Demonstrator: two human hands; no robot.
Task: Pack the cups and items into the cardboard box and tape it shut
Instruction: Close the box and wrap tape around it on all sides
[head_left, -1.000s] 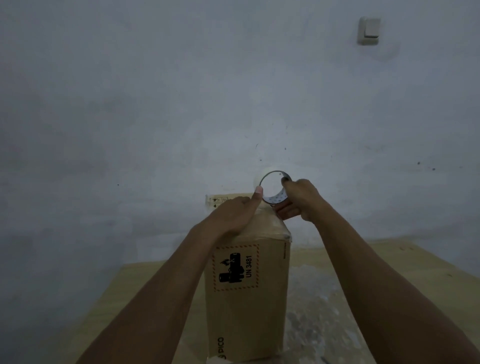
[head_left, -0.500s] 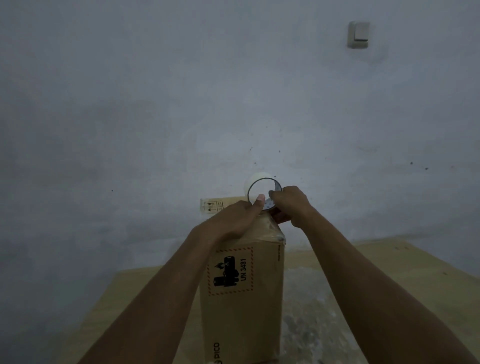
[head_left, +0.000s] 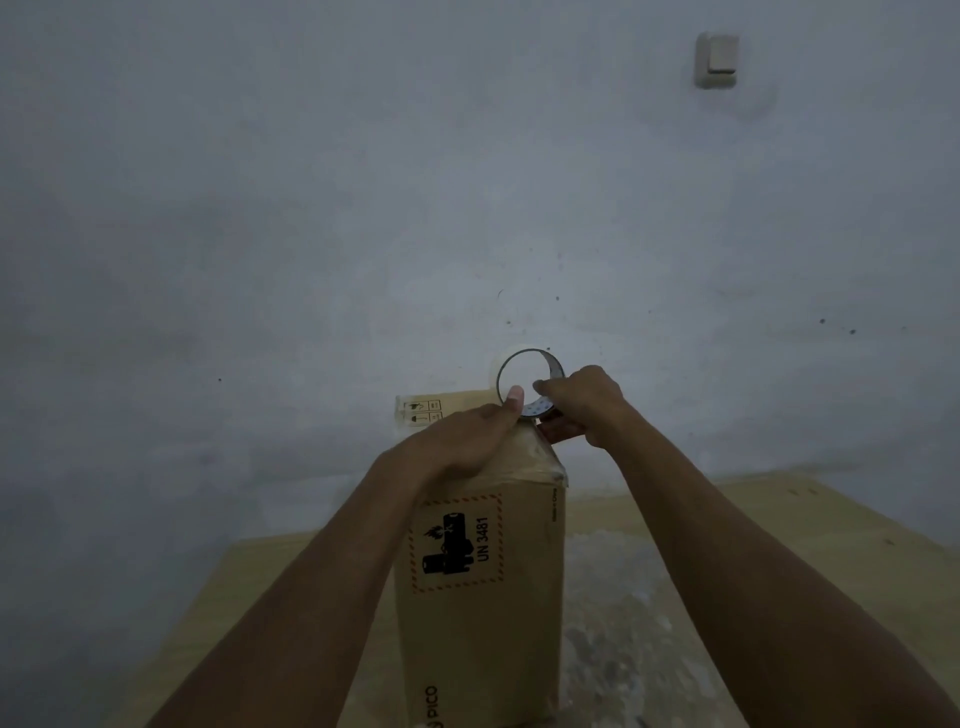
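Both arms are held out in front. The left grip (head_left: 462, 439) is laid on the box (head_left: 483, 597) top, with the thumb stuck up. The right grip (head_left: 584, 402) is curled around the tape roll (head_left: 543, 406), fingers bent.

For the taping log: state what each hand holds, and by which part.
The right hand pinches the tape roll by its lower right wall, thumb inside the ring. The left hand presses the box top, thumb against the roll, gripping nothing.
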